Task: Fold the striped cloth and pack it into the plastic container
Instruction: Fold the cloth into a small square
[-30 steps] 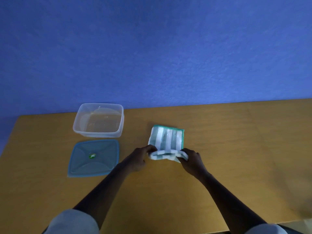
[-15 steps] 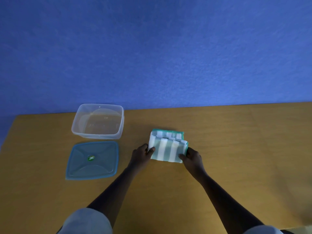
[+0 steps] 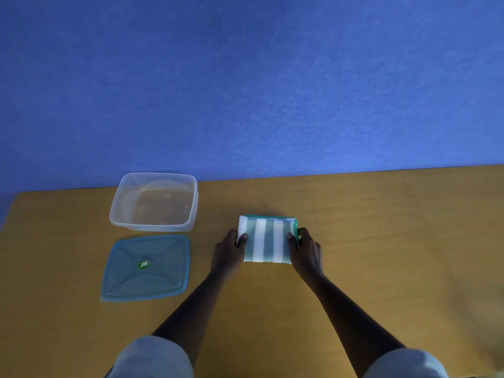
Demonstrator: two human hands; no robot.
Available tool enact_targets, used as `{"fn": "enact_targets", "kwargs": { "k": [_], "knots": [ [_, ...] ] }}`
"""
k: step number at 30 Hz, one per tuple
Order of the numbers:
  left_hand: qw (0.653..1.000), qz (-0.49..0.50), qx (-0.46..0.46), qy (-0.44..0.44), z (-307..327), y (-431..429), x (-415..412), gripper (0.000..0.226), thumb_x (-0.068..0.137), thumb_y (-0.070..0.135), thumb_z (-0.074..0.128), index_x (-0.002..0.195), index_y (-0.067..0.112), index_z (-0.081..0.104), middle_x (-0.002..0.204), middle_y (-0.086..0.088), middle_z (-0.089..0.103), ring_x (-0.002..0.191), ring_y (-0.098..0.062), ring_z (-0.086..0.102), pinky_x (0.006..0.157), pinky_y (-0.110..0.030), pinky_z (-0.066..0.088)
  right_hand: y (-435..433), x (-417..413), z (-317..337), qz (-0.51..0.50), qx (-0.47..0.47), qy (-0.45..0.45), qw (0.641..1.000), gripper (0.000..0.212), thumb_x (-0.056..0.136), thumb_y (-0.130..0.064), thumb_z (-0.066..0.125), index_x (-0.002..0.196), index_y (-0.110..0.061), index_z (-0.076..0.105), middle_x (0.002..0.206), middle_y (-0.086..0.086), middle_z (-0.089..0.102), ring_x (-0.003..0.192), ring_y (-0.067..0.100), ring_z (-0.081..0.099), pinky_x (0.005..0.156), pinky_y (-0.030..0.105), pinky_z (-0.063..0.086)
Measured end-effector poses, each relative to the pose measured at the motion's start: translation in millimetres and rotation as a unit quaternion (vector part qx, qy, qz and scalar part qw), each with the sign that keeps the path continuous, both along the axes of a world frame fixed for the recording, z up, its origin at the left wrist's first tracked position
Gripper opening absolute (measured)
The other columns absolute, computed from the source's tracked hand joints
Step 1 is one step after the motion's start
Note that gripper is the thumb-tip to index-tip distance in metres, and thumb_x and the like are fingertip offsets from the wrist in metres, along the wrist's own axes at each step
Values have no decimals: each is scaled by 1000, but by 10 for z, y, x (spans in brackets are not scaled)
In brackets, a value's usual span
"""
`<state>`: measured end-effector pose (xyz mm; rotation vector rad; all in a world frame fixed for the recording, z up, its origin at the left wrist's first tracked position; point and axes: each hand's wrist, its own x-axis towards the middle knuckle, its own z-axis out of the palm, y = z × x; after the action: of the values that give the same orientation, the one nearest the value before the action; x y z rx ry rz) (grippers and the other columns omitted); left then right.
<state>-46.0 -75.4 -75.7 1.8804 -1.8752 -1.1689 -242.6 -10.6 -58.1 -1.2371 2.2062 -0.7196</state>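
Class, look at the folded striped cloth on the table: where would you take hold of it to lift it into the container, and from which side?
Probably by its two short side edges, one hand from each side, thumbs on top. The striped cloth lies flat as a layered rectangle, so pinching both ends should keep the layers together. The left hand and right hand already sit there; the plastic container stands open to the left.

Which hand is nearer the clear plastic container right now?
Left. The left hand grips the folded striped cloth's left edge, nearest the clear plastic container. The right hand holds the cloth's right edge, farther away.
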Motion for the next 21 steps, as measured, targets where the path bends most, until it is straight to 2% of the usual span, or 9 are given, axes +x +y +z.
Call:
{"fn": "enact_targets", "kwargs": {
  "k": [2, 5, 8, 11, 15, 19, 21],
  "knots": [
    [1000, 8, -15, -2, 11, -1, -21, 31, 101, 48, 43, 83, 23, 42, 68, 2, 52, 85, -37, 61, 66, -34, 36, -23, 17, -4, -7, 1, 8, 1000, 21, 103, -32, 48, 110, -13, 53, 83, 5, 67, 71, 24, 66, 51, 32, 51],
    [999, 14, -31, -18, 42, -18, -59, 30, 101, 47, 41, 87, 21, 44, 82, -11, 65, 89, -39, 63, 64, -36, 39, -75, 36, 10, -20, 1, 30, 999, 18, 103, -31, 47, 110, -16, 52, 83, 3, 64, 71, 24, 63, 54, 34, 50],
    [998, 18, -48, -47, 67, -38, -91, 32, 102, 47, 40, 96, 17, 50, 93, -16, 69, 93, -42, 64, 64, -36, 37, -119, 51, 4, -33, 22, 43, 998, 17, 104, -33, 44, 111, -19, 51, 86, 2, 65, 74, 24, 63, 56, 36, 53],
    [997, 30, -28, -69, 63, -64, -117, 35, 103, 48, 39, 101, 16, 54, 101, -17, 70, 100, -42, 63, 68, -35, 36, -155, 57, -27, -52, 58, 44, 996, 20, 104, -36, 44, 110, -19, 52, 87, 2, 65, 71, 24, 61, 53, 27, 43],
    [994, 85, 4, -71, 89, -97, -142, 35, 98, 52, 48, 100, 17, 54, 101, -12, 71, 103, -36, 63, 70, -33, 36, -226, 50, -39, -94, 117, 49, 987, 29, 101, -41, 48, 103, -13, 58, 86, 2, 57, 74, 26, 56, 59, 30, 42],
    [990, 128, -2, -61, 142, -130, -132, 41, 93, 51, 58, 108, 14, 57, 108, -9, 71, 106, -33, 64, 73, -33, 40, -288, 61, -9, -111, 130, 47, 984, 36, 99, -43, 51, 107, -8, 56, 91, 4, 56, 72, 22, 52, 46, 25, 29],
    [992, 116, 6, -46, 151, -146, -158, 41, 94, 48, 58, 111, 10, 58, 110, -12, 71, 108, -34, 63, 81, -36, 47, -311, 57, -15, -115, 133, 29, 984, 36, 99, -40, 52, 109, -6, 56, 89, 3, 55, 73, 23, 53, 45, 25, 28]
  ]
}}
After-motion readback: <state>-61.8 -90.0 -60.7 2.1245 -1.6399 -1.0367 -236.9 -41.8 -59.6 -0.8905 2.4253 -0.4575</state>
